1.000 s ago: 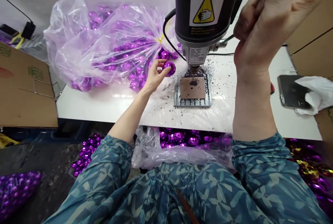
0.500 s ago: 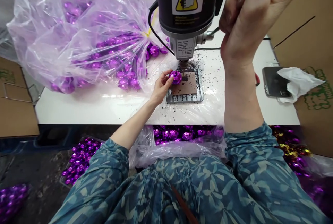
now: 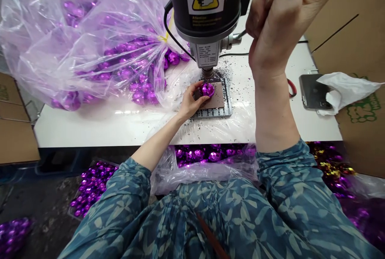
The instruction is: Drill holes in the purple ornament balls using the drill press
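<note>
Between the thumb and fingers of my left hand (image 3: 193,100) is a shiny purple faceted ball (image 3: 207,90). It sits over a brown board (image 3: 218,98) on the metal base (image 3: 227,111) of a drill press (image 3: 207,18), right below the chuck (image 3: 207,72). My right hand (image 3: 278,18) is raised at the upper right, its fingers closed around the end of the press's lever (image 3: 241,34); the grip itself is hidden by the fingers. Dark shavings are scattered around the base.
A clear plastic bag (image 3: 120,26) of purple balls, tied with yellow, lies at left. A phone (image 3: 314,90) and crumpled tissue (image 3: 345,86) are at right. Below the table edge, an open bag holds purple balls (image 3: 198,154). Cardboard boxes (image 3: 333,46) flank the table.
My left hand has moved the purple ball right, from the board's left edge to under the chuck. My right hand stays on the lever. The whole view has shifted slightly.
</note>
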Demonstrator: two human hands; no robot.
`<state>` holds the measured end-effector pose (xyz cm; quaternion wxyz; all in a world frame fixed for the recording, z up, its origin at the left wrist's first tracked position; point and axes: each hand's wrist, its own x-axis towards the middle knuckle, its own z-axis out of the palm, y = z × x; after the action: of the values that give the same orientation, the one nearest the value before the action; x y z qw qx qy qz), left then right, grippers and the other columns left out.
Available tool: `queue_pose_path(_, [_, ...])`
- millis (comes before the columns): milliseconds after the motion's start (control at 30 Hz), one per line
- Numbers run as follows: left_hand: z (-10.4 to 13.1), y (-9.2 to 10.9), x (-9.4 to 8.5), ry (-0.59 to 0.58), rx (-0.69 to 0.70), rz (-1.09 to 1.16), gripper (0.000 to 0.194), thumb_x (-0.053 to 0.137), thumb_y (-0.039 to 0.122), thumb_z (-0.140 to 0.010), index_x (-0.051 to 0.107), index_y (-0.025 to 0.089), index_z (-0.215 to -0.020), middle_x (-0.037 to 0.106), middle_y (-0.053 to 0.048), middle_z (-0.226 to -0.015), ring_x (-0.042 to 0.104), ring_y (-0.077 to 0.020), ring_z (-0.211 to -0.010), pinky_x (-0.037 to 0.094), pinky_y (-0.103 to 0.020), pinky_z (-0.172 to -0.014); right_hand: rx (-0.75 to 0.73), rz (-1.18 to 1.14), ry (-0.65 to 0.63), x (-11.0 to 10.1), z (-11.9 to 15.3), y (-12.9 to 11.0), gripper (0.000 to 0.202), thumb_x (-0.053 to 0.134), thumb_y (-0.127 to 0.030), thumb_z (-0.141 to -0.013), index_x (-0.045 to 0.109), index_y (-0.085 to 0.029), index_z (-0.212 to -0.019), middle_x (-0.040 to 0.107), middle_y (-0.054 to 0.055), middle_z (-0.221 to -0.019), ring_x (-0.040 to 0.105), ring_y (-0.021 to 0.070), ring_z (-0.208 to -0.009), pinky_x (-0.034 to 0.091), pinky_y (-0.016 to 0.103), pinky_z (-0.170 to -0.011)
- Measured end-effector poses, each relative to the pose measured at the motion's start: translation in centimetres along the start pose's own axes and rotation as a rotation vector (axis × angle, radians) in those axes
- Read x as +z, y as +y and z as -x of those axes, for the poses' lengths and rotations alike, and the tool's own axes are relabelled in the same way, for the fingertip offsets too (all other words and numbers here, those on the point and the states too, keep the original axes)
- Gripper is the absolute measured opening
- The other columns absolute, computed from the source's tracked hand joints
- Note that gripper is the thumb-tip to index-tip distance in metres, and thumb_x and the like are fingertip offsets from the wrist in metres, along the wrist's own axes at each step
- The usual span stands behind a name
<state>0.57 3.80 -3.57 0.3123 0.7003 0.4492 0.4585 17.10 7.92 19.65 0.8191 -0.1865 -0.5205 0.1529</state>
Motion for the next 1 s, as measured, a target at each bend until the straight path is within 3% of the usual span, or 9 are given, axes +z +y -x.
queue_pose_path(100, [0.3,0.1,0.5,-0.043,0.078,0.033,0.065,0.077,0.063,-0.093,0.058,0.024,-0.141,0.068,-0.016,-0.146,0.064,-0.0336,-0.14,0.053,-0.053,-0.12,-0.011,0.012,-0.022,0.1,0.1,0.3,0.067,0.05,-0.077,-0.073,0.024,-0.018,-0.056,0.026,-0.009,-0.037,0.026,-0.0029,-0.032,0.012,0.016,-0.04])
queue_pose_path(233, [0.4,0.0,1.3,-0.082,0.069,0.166,0.069,0.076,0.067,-0.092,0.051,0.025,-0.142,0.067,-0.017,-0.147,0.065,-0.0319,-0.141,0.054,-0.054,-0.121,-0.048,-0.019,0.056,0.1,0.6,0.3,0.061,0.051,-0.071,-0.078,0.028,-0.018,-0.059,0.022,-0.01,-0.038,0.021,-0.0027,-0.032,0.01,0.018,-0.039])
queue_pose_path(367, [0.2,-0.1,1.4,-0.077,0.043,0.214,0.071,0.079,0.068,-0.09,0.051,0.025,-0.139,0.069,-0.016,-0.142,0.069,-0.0305,-0.136,0.057,-0.052,-0.119,-0.039,0.034,0.001,-0.5,1.7,-1.1,0.057,0.055,-0.065,-0.082,0.031,-0.018,-0.063,0.029,-0.009,-0.042,0.027,-0.0031,-0.036,0.016,0.019,-0.044])
queue_pose_path(533, [0.2,-0.1,1.4,-0.07,0.031,0.209,0.069,0.081,0.065,-0.089,0.052,0.026,-0.137,0.069,-0.016,-0.143,0.069,-0.0307,-0.136,0.056,-0.052,-0.119,-0.088,0.027,0.012,-1.4,3.7,-2.3,0.064,0.058,-0.054,-0.092,0.019,-0.013,-0.061,0.025,-0.006,-0.045,0.022,-0.0044,-0.04,0.017,0.021,-0.049])
queue_pose_path(667, [0.3,0.0,1.4,-0.065,0.045,0.209,0.068,0.081,0.064,-0.089,0.052,0.026,-0.137,0.069,-0.016,-0.143,0.069,-0.0311,-0.136,0.057,-0.053,-0.119,-0.114,0.013,0.001,-2.1,5.0,-1.8,0.064,0.058,-0.05,-0.098,0.016,-0.014,-0.064,0.021,-0.006,-0.046,0.02,-0.0036,-0.041,0.015,0.023,-0.049])
queue_pose_path(867, [0.4,0.1,1.3,-0.076,0.027,0.178,0.069,0.079,0.066,-0.09,0.051,0.025,-0.139,0.068,-0.016,-0.145,0.068,-0.0314,-0.138,0.055,-0.052,-0.119,-0.123,0.023,0.056,-3.2,6.1,-0.3,0.071,0.062,-0.057,-0.097,0.011,-0.018,-0.068,0.011,-0.005,-0.05,0.018,-0.0005,-0.041,0.009,0.029,-0.049])
queue_pose_path(1000, [0.4,0.0,1.4,-0.066,0.027,0.19,0.068,0.081,0.065,-0.089,0.052,0.026,-0.138,0.07,-0.015,-0.144,0.069,-0.0314,-0.136,0.056,-0.052,-0.119,-0.087,0.084,0.029,-4.2,7.0,0.5,0.075,0.061,-0.062,-0.096,0.009,-0.016,-0.067,0.005,-0.003,-0.051,0.015,0.0002,-0.042,0.013,0.028,-0.05])
